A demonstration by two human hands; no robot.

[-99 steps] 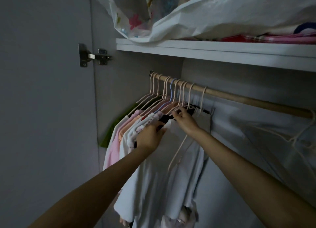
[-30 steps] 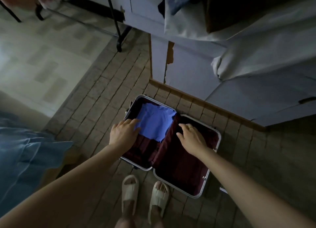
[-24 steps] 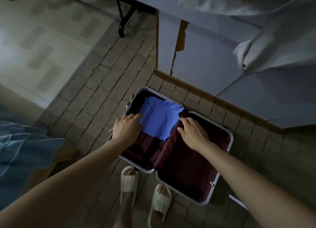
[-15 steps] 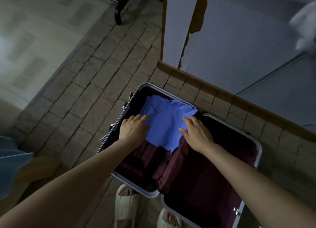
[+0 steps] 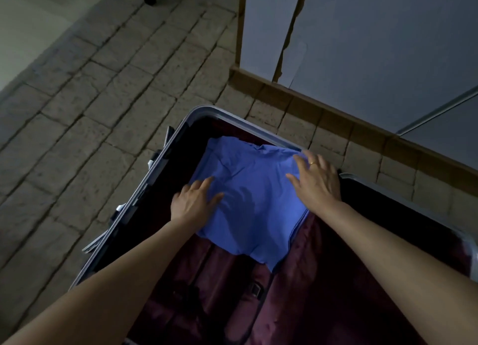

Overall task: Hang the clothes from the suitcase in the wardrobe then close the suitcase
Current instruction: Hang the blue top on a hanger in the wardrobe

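Shirt (image 5: 248, 200) now lies under both hands' flat, spread fingers; left hand (image 5: 192, 202) and right hand (image 5: 314, 181) have slid onto it, ready to lift.

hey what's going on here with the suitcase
A person is bent over an open suitcase lying on a brick-patterned floor. Both hands rest on a folded blue garment in its left half: the left hand on its near-left edge, the right hand on its far-right corner, fingers spread flat. The garment hasn't been lifted yet, and the suitcase isn't closed.
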